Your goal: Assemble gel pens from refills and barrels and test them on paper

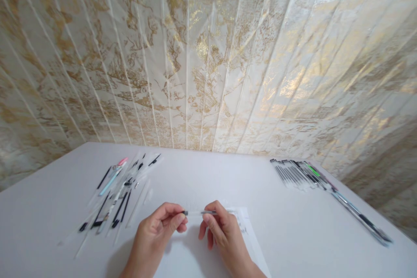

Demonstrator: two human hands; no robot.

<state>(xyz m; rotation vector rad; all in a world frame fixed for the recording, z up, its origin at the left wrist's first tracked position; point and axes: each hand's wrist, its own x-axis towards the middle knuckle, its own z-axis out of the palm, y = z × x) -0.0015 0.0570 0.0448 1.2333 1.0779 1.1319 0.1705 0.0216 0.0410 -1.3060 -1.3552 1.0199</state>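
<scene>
Near the front middle of the white table, my left hand (163, 226) pinches a small black piece (185, 213), which looks like a pen cap or end part. To its right, my right hand (219, 226) grips a thin pen part (208, 212) with a grey tip pointing left. A narrow gap separates the two pieces, though something faint and clear may lie between them. Under and beside my right hand is a white sheet of paper (252, 243) with some dark handwriting.
Loose pen parts, dark refills and clear barrels lie scattered on the table (208, 173) at the left, with a pink-topped item (122, 161). A row of several pens (293, 173) lies at the right, with longer pens (361, 217) nearer the right edge. A gold-patterned curtain (195, 61) hangs behind.
</scene>
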